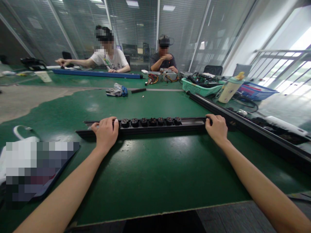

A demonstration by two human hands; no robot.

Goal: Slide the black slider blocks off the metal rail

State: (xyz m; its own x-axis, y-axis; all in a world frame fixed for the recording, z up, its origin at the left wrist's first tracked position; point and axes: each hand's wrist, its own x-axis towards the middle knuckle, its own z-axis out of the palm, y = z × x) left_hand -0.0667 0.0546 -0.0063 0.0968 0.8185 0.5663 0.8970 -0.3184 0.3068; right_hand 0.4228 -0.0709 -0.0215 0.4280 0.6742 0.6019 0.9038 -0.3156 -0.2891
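On the flat green table (157, 178), your curled left hand (107, 132) and pinching right hand (218, 130) hold a long black metal-looking rail (160, 130), maybe to steady it; moving it needs both together.

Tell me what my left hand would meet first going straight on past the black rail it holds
Your left hand would probably meet the crumpled grey-blue bundle farther across the green tabletop; depth is unclear.
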